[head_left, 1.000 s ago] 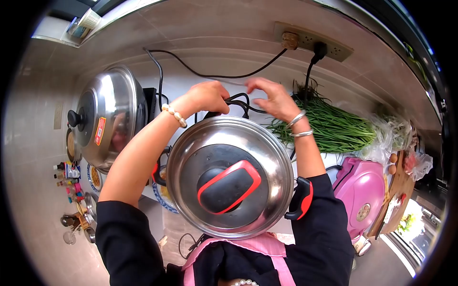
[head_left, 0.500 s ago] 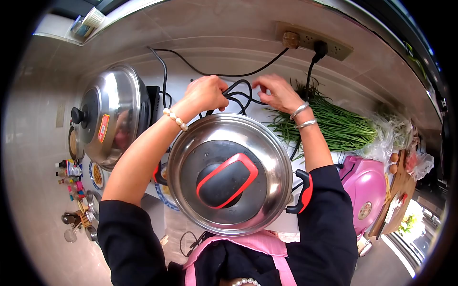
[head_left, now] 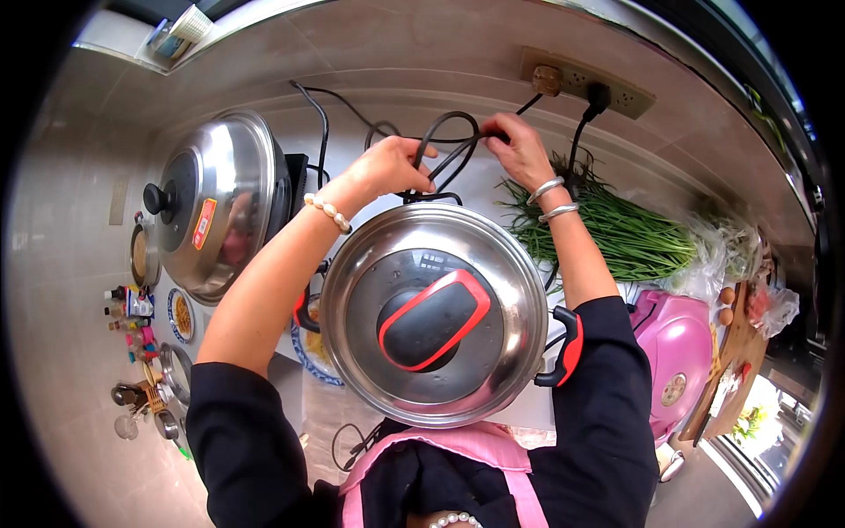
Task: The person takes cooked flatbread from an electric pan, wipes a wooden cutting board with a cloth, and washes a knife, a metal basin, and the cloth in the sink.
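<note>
Beyond a lidded steel pot [head_left: 519,290], both my hands are on a looped black cable [head_left: 457,116]. My left hand [head_left: 400,165], with a pearl bracelet at the wrist, has its fingers closed round the cable's lower loops. My right hand [head_left: 518,150], wearing two silver bangles, pinches the upper part of the cable. The glass lid carries a black and red handle [head_left: 434,320]. A bunch of long green stalks [head_left: 620,231] lies to the right of my right hand.
A domed steel pot [head_left: 195,207] stands at the left. The wall socket strip [head_left: 588,81] holds two plugs. At the right are a pink appliance [head_left: 676,356] and a wooden board [head_left: 735,352]. A blue-rimmed dish [head_left: 180,315] sits at the left.
My right hand has closed on the cable and moved up slightly. The cable loops now stand higher between my hands. The view has shifted a little.
</note>
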Tool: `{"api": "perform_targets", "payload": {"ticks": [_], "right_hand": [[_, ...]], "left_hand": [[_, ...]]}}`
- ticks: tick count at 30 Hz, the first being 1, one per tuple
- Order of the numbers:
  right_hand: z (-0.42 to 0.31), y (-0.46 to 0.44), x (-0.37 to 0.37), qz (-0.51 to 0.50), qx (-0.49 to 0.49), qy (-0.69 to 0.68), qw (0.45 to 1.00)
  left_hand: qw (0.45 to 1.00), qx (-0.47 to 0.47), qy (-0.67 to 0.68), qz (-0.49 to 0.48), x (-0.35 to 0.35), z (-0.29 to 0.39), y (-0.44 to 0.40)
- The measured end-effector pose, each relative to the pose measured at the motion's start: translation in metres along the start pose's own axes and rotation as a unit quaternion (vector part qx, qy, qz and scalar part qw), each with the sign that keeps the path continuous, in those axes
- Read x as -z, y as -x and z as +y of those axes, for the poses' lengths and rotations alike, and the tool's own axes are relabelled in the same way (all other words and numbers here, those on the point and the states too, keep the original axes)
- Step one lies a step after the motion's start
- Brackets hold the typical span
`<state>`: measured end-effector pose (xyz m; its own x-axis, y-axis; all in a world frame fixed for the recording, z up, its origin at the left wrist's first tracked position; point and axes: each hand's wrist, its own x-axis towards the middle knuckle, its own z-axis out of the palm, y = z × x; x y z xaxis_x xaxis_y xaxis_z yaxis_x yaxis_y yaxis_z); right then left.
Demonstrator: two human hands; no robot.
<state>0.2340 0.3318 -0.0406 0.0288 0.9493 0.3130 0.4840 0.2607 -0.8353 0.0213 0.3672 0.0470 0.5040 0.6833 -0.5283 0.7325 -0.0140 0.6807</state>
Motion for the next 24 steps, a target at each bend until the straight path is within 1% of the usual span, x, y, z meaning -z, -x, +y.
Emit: {"api": "perform_targets", "payload": {"ticks": [1,3,4,6,7,8,9,10,13,14,16,18,19,20,21,23,24], "right_hand": [[-0.005,-0.006,0.000,0.013,0.026,0.004,1.000],[-0.025,-0.013,0.006,0.016,-0.016,-0.085,0.996],[-0.039,-0.018,0.011,0.016,-0.037,-0.129,0.991],[-0.060,-0.026,0.022,0.016,0.002,-0.098,0.995],[-0.068,-0.030,0.026,0.011,0.024,-0.077,0.997],[-0.077,-0.033,0.031,0.007,0.047,-0.056,0.997],[-0.084,-0.036,0.039,-0.014,0.035,-0.050,0.998],[-0.088,-0.038,0.044,-0.019,0.019,-0.084,0.996],[-0.107,-0.037,0.062,0.020,0.061,-0.012,0.998],[-0.108,-0.035,0.066,0.049,0.105,-0.046,0.992],[-0.134,-0.026,0.079,0.064,0.042,-0.138,0.987],[-0.152,-0.022,0.088,0.155,0.132,-0.128,0.971],[-0.168,-0.017,0.101,0.153,0.136,-0.089,0.975],[-0.187,-0.010,0.115,0.151,0.138,-0.047,0.978],[-0.204,-0.002,0.126,0.119,0.163,-0.084,0.976],[-0.231,0.013,0.147,0.105,0.177,-0.072,0.976],[-0.244,0.020,0.157,0.099,0.179,-0.063,0.977]], "left_hand": [[1.000,-0.007,0.001,0.000,0.000,0.003,-0.001],[1.000,-0.010,-0.002,-0.002,0.001,0.014,0.000],[0.999,-0.032,0.036,0.013,0.003,0.020,0.000],[0.990,-0.073,0.115,0.046,0.006,0.029,0.002],[0.984,-0.082,0.152,0.038,0.007,0.038,0.008],[0.988,-0.087,0.127,0.031,0.010,0.046,0.014],[0.985,-0.103,0.139,0.026,0.012,0.051,0.018],[0.981,-0.119,0.150,0.021,0.013,0.057,0.023],[0.966,-0.199,0.154,0.056,0.016,0.083,0.038],[0.958,-0.228,0.159,0.065,0.016,0.094,0.044],[0.948,-0.274,0.125,0.106,0.017,0.112,0.054],[0.928,-0.329,0.145,0.097,0.017,0.129,0.073],[0.920,-0.316,0.220,0.073,0.021,0.147,0.088],[0.918,-0.318,0.231,0.057,0.022,0.151,0.099],[0.880,-0.367,0.302,0.001,0.022,0.154,0.111],[0.840,-0.420,0.342,-0.032,0.018,0.166,0.137],[0.848,-0.427,0.315,-0.009,0.015,0.174,0.154]]}}
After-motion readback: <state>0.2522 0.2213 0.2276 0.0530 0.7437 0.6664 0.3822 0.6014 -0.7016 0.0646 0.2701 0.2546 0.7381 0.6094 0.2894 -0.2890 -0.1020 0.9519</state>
